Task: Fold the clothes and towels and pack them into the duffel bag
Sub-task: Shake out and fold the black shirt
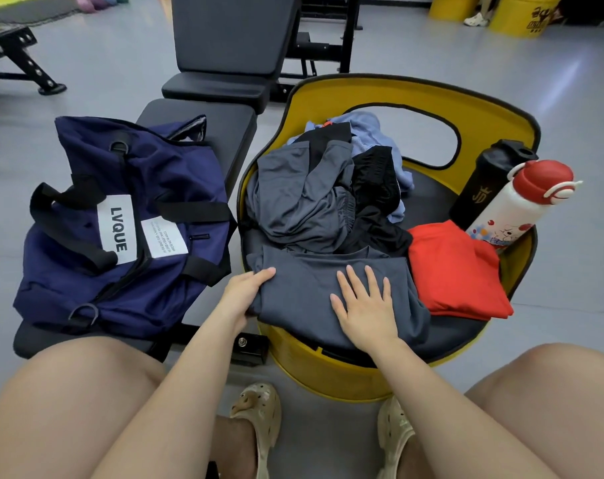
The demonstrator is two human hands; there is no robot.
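A folded grey shirt (pixel 304 288) lies at the front of a yellow seat with a black cushion (pixel 428 205). My right hand (pixel 362 302) presses flat on it with fingers spread. My left hand (pixel 248 288) grips the shirt's left edge, thumb on top. Behind lies a heap of loose grey and black clothes (pixel 314 195) with a light blue garment (pixel 369 129) at the back. To the right of the grey shirt sits a folded red garment (pixel 452 271). A navy duffel bag (pixel 120 216) lies on a black bench to the left; whether it is open I cannot see.
A black shaker bottle (pixel 483 181) and a white bottle with a red cap (pixel 514 202) stand at the seat's right edge. The black bench (pixel 203 119) runs away under the bag. My knees and sandalled feet (pixel 259 420) are below. Yellow buckets (pixel 521 15) stand far right.
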